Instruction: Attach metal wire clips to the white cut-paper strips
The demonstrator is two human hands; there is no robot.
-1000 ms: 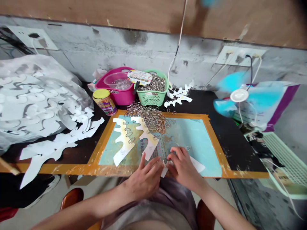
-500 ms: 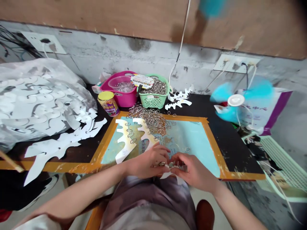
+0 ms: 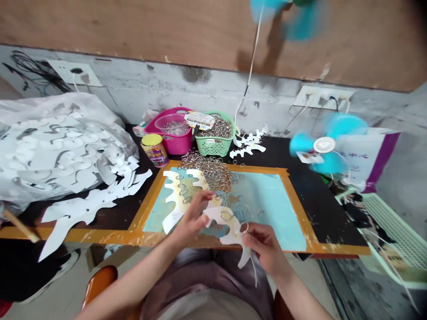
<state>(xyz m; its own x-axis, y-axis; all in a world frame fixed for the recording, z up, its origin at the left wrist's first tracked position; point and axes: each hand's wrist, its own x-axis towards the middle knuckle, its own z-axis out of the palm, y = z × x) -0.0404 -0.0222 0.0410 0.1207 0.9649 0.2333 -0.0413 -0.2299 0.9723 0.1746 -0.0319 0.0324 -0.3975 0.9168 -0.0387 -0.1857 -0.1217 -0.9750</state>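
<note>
A black table (image 3: 325,209) spans the view, with a clear plastic bag stuffed with white cut-outs (image 3: 66,146) at its left end. A pale blue mat edged in orange tape (image 3: 276,209) lies in front of the person; behind it a magenta plastic basket (image 3: 176,147) and a mint-green plastic basket (image 3: 214,149) stand side by side, where they stood half a second ago. The hands, then close together over a mostly hidden piece, are now apart. The left hand (image 3: 191,224) is loosely open, its thumb at the near end of a white, scallop-edged flat piece (image 3: 233,234); whether it touches is unclear. The right hand (image 3: 267,249) pinches the other end, so the piece now shows spread above the mat's front edge. Two similar white pieces with yellowish patches (image 3: 172,204) remain lying on the mat, the second now partly covered by the left hand. Near them sits an unchanged heap of silvery metal rings (image 3: 215,172). One thin metal ring (image 3: 227,220) shows against the held piece.
</note>
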